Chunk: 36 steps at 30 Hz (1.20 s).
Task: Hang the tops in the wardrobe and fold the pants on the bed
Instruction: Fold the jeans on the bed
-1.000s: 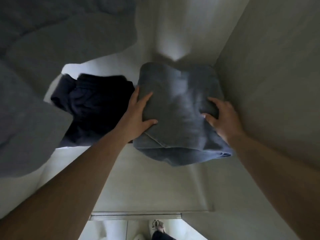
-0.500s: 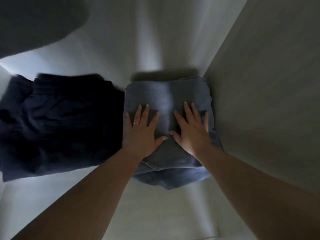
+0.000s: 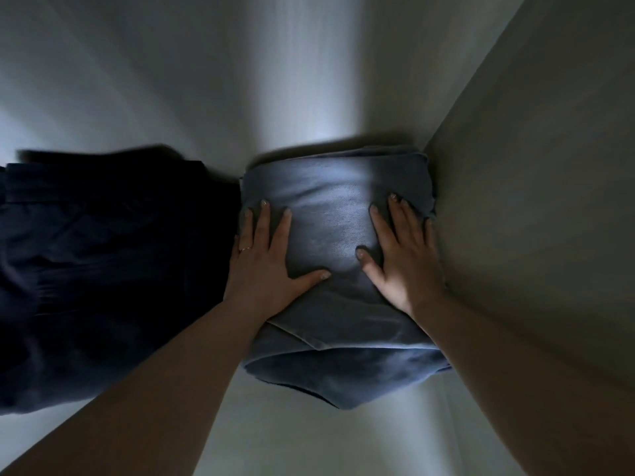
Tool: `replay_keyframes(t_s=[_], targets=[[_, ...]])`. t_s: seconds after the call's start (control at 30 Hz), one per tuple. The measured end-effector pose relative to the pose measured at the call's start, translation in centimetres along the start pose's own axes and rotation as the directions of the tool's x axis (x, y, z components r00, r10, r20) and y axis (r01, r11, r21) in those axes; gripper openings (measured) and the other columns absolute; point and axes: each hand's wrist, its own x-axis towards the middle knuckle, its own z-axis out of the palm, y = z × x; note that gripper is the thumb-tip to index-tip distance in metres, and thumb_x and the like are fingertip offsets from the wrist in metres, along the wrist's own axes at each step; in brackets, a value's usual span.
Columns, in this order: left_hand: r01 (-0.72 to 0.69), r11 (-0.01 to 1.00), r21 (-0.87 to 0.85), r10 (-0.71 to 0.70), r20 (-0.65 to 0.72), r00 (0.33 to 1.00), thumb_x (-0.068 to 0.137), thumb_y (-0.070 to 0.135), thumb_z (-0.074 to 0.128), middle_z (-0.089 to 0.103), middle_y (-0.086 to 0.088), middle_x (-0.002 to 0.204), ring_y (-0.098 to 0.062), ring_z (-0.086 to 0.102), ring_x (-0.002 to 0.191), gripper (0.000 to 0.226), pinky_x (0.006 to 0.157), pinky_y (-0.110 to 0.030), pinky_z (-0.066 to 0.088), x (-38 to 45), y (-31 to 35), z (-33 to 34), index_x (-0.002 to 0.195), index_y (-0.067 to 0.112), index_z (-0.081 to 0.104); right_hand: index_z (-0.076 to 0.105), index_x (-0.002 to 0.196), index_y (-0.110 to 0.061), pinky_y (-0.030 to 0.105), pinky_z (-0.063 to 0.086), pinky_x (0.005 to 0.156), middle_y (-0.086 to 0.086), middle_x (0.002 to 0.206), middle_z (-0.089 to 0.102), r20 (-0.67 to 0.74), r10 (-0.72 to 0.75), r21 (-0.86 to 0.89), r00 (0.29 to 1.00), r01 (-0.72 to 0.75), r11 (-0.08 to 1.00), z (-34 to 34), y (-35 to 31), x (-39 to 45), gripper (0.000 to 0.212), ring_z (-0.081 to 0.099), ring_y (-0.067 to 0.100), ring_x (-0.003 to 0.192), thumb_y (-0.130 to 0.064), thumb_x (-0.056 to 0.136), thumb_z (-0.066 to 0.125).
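A pale shelf surface (image 3: 309,434) inside a dim wardrobe compartment fills the head view, bounded on the right by a beige side wall (image 3: 536,201) that runs from the upper right corner down to the lower right. The picture is streaked with motion blur towards its edges. On the left of the shelf lies a dark navy folded garment (image 3: 110,269), its far edge smeared and its details too dark to make out. Just beside it, touching along its right edge, sits a folded pair of grey-blue pants (image 3: 336,359), packed against the side wall, with a rounded fold bulging at the near end and stacked layers showing at the far end. Two bare forearms reach in from the bottom corners. The left hand (image 3: 264,266) lies flat on the left part of the pants, fingers straight and spread, thumb stretched out towards the middle. The right hand (image 3: 405,262) lies flat on the right part, fingers straight, little finger beside the wall; neither hand grasps the cloth. A thin ring (image 3: 245,249) circles one finger of the left hand.
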Motion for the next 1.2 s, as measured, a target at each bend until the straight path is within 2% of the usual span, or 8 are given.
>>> replay_keyframes(t_s=[0.2, 0.37, 0.57, 0.7, 0.9, 1.0, 1.1, 1.2], targets=[[0.041, 0.997, 0.059, -0.051, 0.174, 0.983, 0.069, 0.081, 0.047, -0.016, -0.004, 0.159, -0.027, -0.008, 0.147, 0.112, 0.115, -0.055, 0.015, -0.3, 0.9, -3.6, 0.151, 0.028, -0.006, 0.010, 0.152, -0.023, 0.046, 0.004, 0.117, 0.006, 0.161, -0.002, 0.128, 0.030, -0.021, 0.991, -0.028, 0.999, -2.3, -1.3, 0.4, 0.072, -0.002, 0.020, 0.147, -0.053, 0.093, 0.037], [0.120, 0.869, -0.480, -0.052, 0.151, 0.987, 0.072, 0.052, 0.073, 0.041, 0.002, 0.148, -0.019, 0.039, 0.135, 0.105, 0.105, -0.030, 0.032, -6.3, 1.1, -7.4, 0.152, 0.022, 0.013, 0.037, 0.145, -0.019, 0.025, 0.033, 0.104, 0.005, 0.140, 0.051, -0.012, 0.096, 0.474, 0.995, -0.079, 0.877, -6.3, -4.0, -3.6, 0.055, 0.049, 0.021, 0.126, -0.029, 0.094, 0.055], [0.149, 0.777, -0.611, -0.029, 0.201, 0.979, 0.084, 0.023, 0.071, 0.056, -0.005, 0.130, -0.014, 0.057, 0.110, 0.066, 0.089, -0.027, 0.045, -14.3, 2.8, -11.4, 0.141, 0.015, 0.039, 0.048, 0.138, -0.023, 0.006, 0.020, 0.093, -0.001, 0.138, 0.052, -0.113, 0.075, 0.561, 0.991, 0.002, 0.828, -11.7, -6.3, -8.6, 0.043, 0.046, 0.014, 0.127, -0.028, 0.096, 0.053], [0.081, 0.723, -0.686, -0.014, 0.102, 0.995, 0.085, 0.019, 0.070, 0.060, 0.001, 0.117, -0.009, 0.061, 0.099, 0.049, 0.079, -0.018, 0.046, -19.3, 4.7, -14.7, 0.130, 0.016, 0.051, 0.056, 0.131, -0.017, 0.014, 0.031, 0.096, 0.001, 0.130, 0.057, -0.275, 0.017, 0.609, 0.961, 0.160, 0.777, -17.3, -8.8, -12.4, 0.037, 0.052, 0.016, 0.120, -0.020, 0.095, 0.055], [-0.042, 0.658, -0.752, -0.052, -0.101, 0.994, 0.085, 0.019, 0.070, 0.063, 0.016, 0.107, 0.004, 0.064, 0.091, 0.033, 0.074, -0.013, 0.049, -28.8, 5.9, -18.4, 0.109, 0.037, 0.057, 0.062, 0.120, -0.017, 0.005, 0.037, 0.088, -0.014, 0.105, 0.056, -0.456, 0.075, 0.737, 0.887, 0.329, 0.590, -25.7, -12.6, -18.5, 0.028, 0.056, 0.001, 0.100, -0.012, 0.093, 0.055], [-0.105, 0.692, -0.714, -0.068, -0.209, 0.976, 0.084, 0.017, 0.071, 0.067, 0.021, 0.099, 0.004, 0.065, 0.090, 0.039, 0.076, -0.014, 0.052, -33.1, 6.5, -20.8, 0.099, 0.052, 0.059, 0.063, 0.116, -0.019, 0.007, 0.042, 0.083, -0.014, 0.104, 0.056, -0.521, 0.065, 0.745, 0.851, 0.416, 0.522, -29.3, -14.3, -20.9, 0.027, 0.057, -0.003, 0.095, -0.009, 0.092, 0.056], [-0.121, 0.737, -0.665, -0.101, -0.286, 0.953, 0.084, 0.021, 0.071, 0.065, 0.020, 0.102, 0.007, 0.063, 0.090, 0.034, 0.083, -0.017, 0.053, -36.6, 7.2, -23.4, 0.108, 0.040, 0.059, 0.063, 0.116, -0.019, 0.010, 0.045, 0.079, -0.012, 0.107, 0.057, -0.576, 0.001, 0.723, 0.817, 0.509, 0.467, -32.5, -15.9, -23.5, 0.027, 0.056, -0.004, 0.098, -0.010, 0.092, 0.055], [-0.114, 0.766, -0.633, -0.162, -0.361, 0.918, 0.085, 0.024, 0.070, 0.063, 0.021, 0.101, 0.007, 0.063, 0.088, 0.030, 0.082, -0.017, 0.053, -40.2, 8.0, -26.0, 0.107, 0.040, 0.057, 0.061, 0.118, -0.021, 0.012, 0.042, 0.090, -0.008, 0.108, 0.058, -0.639, -0.102, 0.671, 0.762, 0.618, 0.409, -35.5, -17.5, -26.3, 0.029, 0.055, -0.004, 0.102, -0.009, 0.092, 0.054]])
